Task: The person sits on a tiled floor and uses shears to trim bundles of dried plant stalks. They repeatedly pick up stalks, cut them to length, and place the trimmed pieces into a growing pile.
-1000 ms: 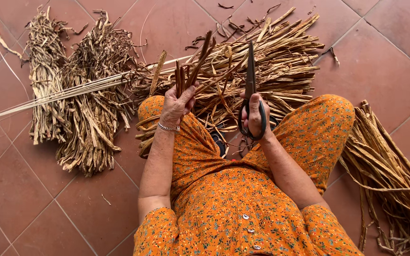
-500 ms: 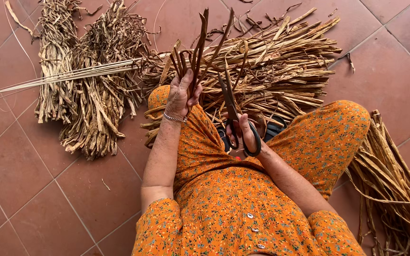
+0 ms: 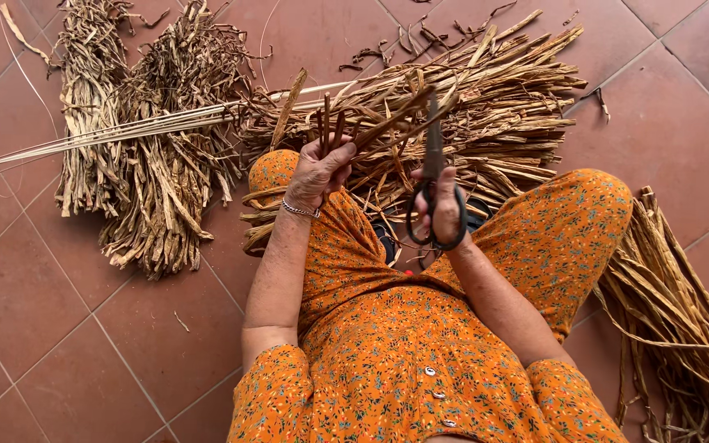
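A person in orange floral clothing sits on a terracotta tile floor [image 3: 59,328], seen from above. The left hand [image 3: 315,174] is closed around a small bunch of dark dried stems [image 3: 346,131], lifted upright, seemingly so the ends stand free for trimming. Just to its right, the right hand [image 3: 443,212] has its fingers through the loops of dark scissors [image 3: 432,168], blades pointing up and nearly closed beside the stems. Beyond both hands lies a broad pile of dried stalks [image 3: 494,107]. Farther left are two shaggy bundles [image 3: 153,164] crossed by thin pale strips [image 3: 92,135]. More stalks [image 3: 674,328] lie to the right hand's outer side.
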`<control>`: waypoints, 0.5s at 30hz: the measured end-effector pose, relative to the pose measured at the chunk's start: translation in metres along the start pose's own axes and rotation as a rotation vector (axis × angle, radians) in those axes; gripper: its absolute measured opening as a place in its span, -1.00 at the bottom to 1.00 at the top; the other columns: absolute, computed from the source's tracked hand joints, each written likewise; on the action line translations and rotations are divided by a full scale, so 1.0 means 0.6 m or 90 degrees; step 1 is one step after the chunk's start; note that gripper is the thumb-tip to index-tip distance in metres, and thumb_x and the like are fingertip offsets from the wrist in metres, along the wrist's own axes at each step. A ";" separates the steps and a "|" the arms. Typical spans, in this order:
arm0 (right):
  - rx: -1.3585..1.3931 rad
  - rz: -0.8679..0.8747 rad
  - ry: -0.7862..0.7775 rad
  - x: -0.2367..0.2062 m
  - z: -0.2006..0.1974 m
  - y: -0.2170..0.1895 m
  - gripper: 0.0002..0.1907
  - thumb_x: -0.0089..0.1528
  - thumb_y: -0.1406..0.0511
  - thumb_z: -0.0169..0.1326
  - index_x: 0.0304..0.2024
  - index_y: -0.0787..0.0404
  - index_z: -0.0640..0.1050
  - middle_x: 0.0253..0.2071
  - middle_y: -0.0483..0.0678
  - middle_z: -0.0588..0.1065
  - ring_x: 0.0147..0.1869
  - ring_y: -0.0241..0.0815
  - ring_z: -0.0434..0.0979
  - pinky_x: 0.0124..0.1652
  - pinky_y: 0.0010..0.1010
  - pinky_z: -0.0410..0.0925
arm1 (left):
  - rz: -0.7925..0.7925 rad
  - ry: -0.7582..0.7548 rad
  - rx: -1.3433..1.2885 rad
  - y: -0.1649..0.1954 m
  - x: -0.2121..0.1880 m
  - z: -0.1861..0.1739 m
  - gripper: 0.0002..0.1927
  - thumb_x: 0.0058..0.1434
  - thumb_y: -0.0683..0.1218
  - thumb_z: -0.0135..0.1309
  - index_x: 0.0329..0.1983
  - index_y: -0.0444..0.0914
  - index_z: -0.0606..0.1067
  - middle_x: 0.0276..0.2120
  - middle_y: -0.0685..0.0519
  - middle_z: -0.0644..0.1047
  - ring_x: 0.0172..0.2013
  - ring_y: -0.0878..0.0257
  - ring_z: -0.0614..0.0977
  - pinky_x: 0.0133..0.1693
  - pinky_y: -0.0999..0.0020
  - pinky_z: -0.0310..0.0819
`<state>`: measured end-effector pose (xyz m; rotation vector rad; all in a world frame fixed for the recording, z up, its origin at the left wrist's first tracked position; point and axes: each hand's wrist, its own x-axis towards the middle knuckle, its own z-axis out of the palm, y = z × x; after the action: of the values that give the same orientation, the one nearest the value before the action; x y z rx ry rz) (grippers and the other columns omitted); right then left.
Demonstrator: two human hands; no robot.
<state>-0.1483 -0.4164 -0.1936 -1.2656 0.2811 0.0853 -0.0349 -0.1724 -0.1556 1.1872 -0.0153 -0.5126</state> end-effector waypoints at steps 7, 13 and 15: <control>-0.064 -0.293 0.073 -0.016 -0.029 -0.030 -0.14 0.37 -0.32 -0.31 0.27 0.26 0.36 -0.49 -0.25 0.32 -0.53 -0.47 0.28 -0.56 -0.56 0.24 | 0.107 0.036 0.091 -0.009 0.008 0.016 -0.83 0.31 -0.15 0.27 -0.06 -0.26 0.64 -0.54 0.23 0.53 -0.63 0.54 0.41 -0.65 0.63 0.18; -0.307 -0.168 -0.103 -0.031 -0.015 -0.023 -0.09 0.36 -0.30 -0.38 0.32 0.29 0.38 -0.56 -0.23 0.37 -0.54 -0.49 0.38 -0.55 -0.57 0.34 | 0.148 0.030 0.146 -0.027 0.019 0.015 -0.79 0.30 -0.15 0.25 -0.01 -0.27 0.62 -0.41 0.23 0.62 -0.54 0.56 0.47 -0.54 0.62 0.30; -0.322 -0.135 -0.118 -0.030 -0.015 -0.022 -0.08 0.34 -0.30 -0.41 0.35 0.27 0.38 -0.58 -0.22 0.36 -0.55 -0.46 0.37 -0.56 -0.54 0.33 | 0.161 0.020 0.139 -0.036 0.023 0.011 -0.76 0.26 -0.15 0.24 -0.01 -0.25 0.59 -0.26 0.22 0.70 -0.52 0.54 0.51 -0.53 0.58 0.38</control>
<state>-0.1640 -0.4271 -0.1790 -1.7695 -0.0434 0.0946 -0.0327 -0.1894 -0.1756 1.3835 -0.1970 -0.2734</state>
